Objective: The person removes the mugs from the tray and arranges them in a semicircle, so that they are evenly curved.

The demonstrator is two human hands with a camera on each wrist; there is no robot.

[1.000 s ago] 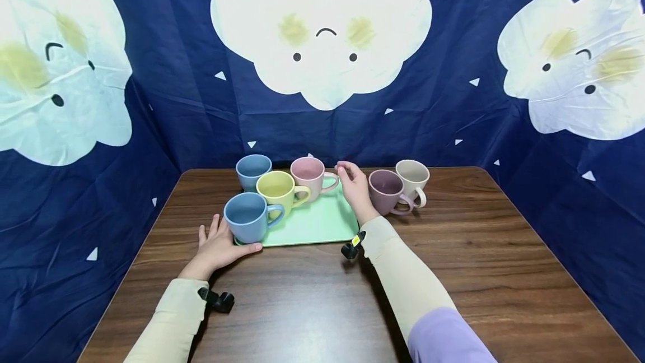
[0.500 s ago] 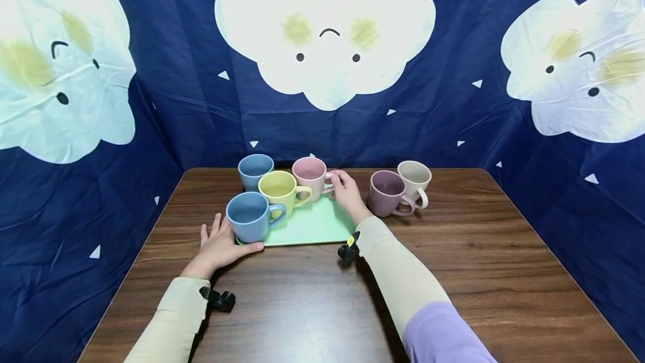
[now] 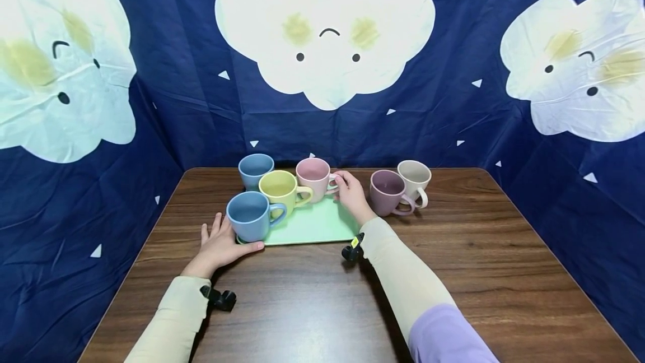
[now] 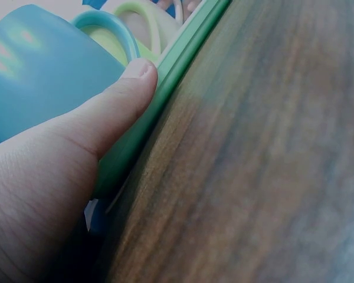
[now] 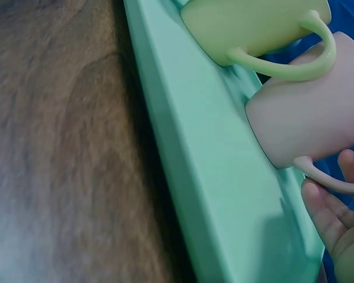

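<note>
My right hand [image 3: 353,195] pinches the handle of a pink mug [image 3: 313,190] standing toward the back of a mint-green tray [image 3: 309,226]. In the right wrist view the thumb [image 5: 320,206] lies against the lower part of that handle, with a finger on its other side. My left hand [image 3: 219,249] is at the tray's front left corner, fingers spread and thumb [image 4: 121,100] straight along the front rim, beside a blue mug [image 3: 249,224]. A yellow mug [image 3: 279,200] stands between the blue and pink ones, and a second blue mug [image 3: 251,172] is behind it.
Right of the tray, a purple mug [image 3: 385,198] and a cream mug [image 3: 414,175] stand close together on the wooden table [image 3: 478,251]. Behind the table's back edge hangs a dark blue cloth [image 3: 186,99] printed with clouds.
My right hand came left to the pink mug's handle and took hold of it. Hand and mug then shifted slightly right. The left hand has stayed at the tray corner.
</note>
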